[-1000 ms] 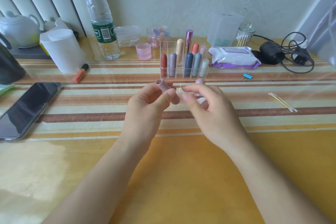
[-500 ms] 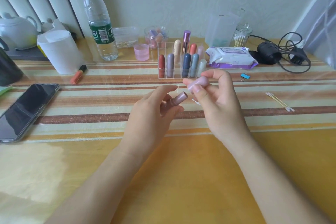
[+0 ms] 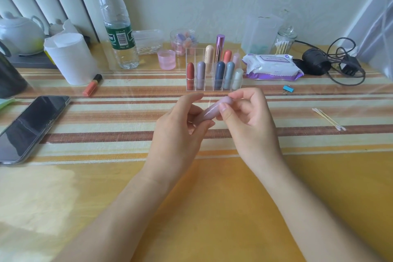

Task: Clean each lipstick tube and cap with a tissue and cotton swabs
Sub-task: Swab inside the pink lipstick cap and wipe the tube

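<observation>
**Cap back on the pink lipstick**

The left hand (image 3: 180, 127) has its fingers curled round the lower end of the pink lipstick (image 3: 213, 109). The right hand (image 3: 248, 119) pinches the upper, capped end between thumb and fingertips. Half a second ago the two parts were apart, the tube in the left hand and the cap in the right. Now they are joined as one closed piece, held tilted between the hands above the bench (image 3: 212, 208). Neither hand holds a swab or a tissue, so this lipstick looks finished and ready to be put away.

Just beyond the hands stands the clear organiser (image 3: 209, 86), with other lipsticks upright in its compartments. One front slot, between the lilac and dark blue tubes, seems free. Well out to the right of the right hand, two cotton swabs (image 3: 327, 119) lie on the bench. The wipes pack (image 3: 274, 67) sits farther back on that side. Far to the left of the left hand lies an orange lipstick (image 3: 92, 85), outside the organiser and probably still to be cleaned.
</observation>
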